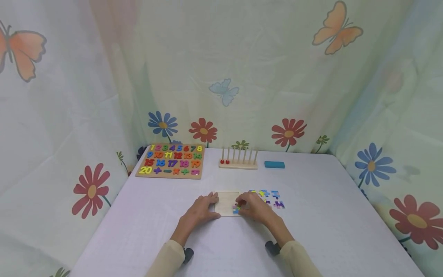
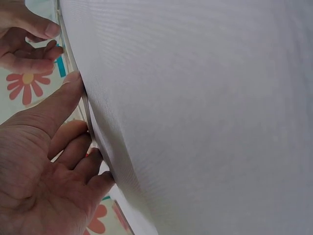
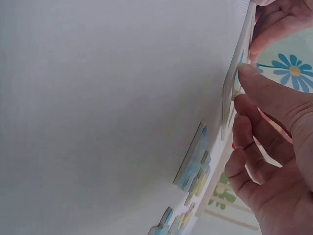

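Note:
A shallow wooden puzzle board lies on the white table, its bare base showing. My left hand holds the board's left side, thumb at the near corner and fingertips toward the far one. In the left wrist view, the thumb and fingers meet the board's thin edge. Over the board's right end, my right hand pinches a colourful jigsaw piece at the near right corner, partly hidden by the fingers. The right wrist view has its thumb pressed at the board. Several loose jigsaw pieces lie just right of this hand.
A number board with coloured numerals and signs stands at the back left. Behind the puzzle is a wooden peg counter with red beads on its left pegs. A teal block lies to its right. Patterned curtains surround the table.

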Demonstrator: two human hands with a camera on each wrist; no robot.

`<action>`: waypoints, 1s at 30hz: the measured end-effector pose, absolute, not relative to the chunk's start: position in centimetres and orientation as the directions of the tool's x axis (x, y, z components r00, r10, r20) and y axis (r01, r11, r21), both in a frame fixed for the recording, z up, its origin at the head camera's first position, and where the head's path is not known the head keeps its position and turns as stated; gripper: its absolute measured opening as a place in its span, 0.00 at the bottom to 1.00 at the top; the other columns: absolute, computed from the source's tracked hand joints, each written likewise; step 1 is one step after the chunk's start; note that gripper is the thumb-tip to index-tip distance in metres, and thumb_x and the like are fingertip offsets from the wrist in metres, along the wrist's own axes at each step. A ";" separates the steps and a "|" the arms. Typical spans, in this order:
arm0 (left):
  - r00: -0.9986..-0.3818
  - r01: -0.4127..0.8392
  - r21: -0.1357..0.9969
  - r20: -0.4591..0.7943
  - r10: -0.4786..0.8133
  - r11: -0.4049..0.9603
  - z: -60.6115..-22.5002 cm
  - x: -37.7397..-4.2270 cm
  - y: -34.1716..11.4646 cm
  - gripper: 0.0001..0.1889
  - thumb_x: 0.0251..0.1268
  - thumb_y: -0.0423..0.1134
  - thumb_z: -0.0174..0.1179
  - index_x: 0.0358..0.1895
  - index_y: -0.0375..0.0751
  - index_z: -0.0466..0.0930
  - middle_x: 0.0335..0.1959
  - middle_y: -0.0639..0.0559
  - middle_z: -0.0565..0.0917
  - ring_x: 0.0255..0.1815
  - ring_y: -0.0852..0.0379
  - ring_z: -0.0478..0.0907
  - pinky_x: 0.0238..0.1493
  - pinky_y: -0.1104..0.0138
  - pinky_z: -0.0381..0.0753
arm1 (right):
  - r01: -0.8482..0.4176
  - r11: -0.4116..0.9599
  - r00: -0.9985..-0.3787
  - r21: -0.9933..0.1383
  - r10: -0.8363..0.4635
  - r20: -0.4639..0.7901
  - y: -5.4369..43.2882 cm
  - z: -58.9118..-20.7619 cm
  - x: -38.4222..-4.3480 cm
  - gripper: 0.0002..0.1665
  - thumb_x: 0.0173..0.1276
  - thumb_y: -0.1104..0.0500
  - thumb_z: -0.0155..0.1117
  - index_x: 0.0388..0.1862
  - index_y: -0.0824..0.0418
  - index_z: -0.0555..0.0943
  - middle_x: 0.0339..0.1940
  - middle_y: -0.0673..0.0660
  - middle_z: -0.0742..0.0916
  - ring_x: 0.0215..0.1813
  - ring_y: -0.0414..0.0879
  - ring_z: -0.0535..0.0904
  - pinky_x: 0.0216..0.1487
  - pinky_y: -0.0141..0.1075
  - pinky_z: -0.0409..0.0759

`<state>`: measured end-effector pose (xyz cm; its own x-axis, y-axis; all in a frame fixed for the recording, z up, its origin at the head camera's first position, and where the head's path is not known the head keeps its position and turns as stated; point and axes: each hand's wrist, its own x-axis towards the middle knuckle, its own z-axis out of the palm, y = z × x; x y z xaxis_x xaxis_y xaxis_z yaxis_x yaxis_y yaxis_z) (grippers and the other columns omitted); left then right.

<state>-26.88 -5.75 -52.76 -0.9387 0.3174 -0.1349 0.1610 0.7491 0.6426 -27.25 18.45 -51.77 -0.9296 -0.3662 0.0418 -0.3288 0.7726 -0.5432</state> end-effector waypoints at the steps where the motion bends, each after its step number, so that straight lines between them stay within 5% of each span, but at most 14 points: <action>1: -0.939 0.160 0.642 -0.136 0.317 0.750 -52.8 -26.9 -5.7 0.40 0.65 0.42 0.79 0.79 0.43 0.74 0.85 0.45 0.65 0.86 0.36 0.60 0.83 0.42 0.62 | -0.321 0.768 -0.933 -0.554 -0.359 0.042 18.4 -51.8 -27.2 0.20 0.59 0.69 0.84 0.51 0.62 0.90 0.42 0.50 0.91 0.46 0.45 0.84 0.57 0.45 0.90; 7: -0.938 0.165 0.643 -0.132 0.321 0.748 -52.8 -26.9 -5.7 0.40 0.65 0.42 0.79 0.79 0.43 0.74 0.85 0.45 0.65 0.85 0.35 0.60 0.83 0.41 0.62 | -0.302 0.740 -0.940 -0.602 -0.337 0.058 18.4 -51.9 -27.2 0.20 0.60 0.71 0.83 0.51 0.62 0.90 0.42 0.50 0.90 0.46 0.44 0.84 0.58 0.46 0.89; 21: -0.939 0.160 0.645 -0.134 0.317 0.747 -52.7 -26.8 -5.8 0.40 0.64 0.42 0.79 0.80 0.43 0.73 0.85 0.44 0.65 0.85 0.35 0.61 0.83 0.41 0.63 | -0.387 0.682 -0.916 -0.620 -0.363 0.171 18.7 -52.2 -27.1 0.15 0.63 0.74 0.78 0.47 0.61 0.92 0.39 0.48 0.90 0.41 0.42 0.83 0.44 0.31 0.85; 30: -0.938 0.159 0.647 -0.136 0.318 0.746 -52.8 -26.8 -5.9 0.41 0.65 0.43 0.79 0.80 0.44 0.73 0.85 0.44 0.65 0.86 0.36 0.59 0.83 0.41 0.61 | -0.443 0.640 -0.887 -0.627 -0.412 0.207 18.6 -52.5 -27.2 0.10 0.65 0.71 0.78 0.43 0.60 0.91 0.36 0.47 0.91 0.37 0.39 0.80 0.38 0.29 0.82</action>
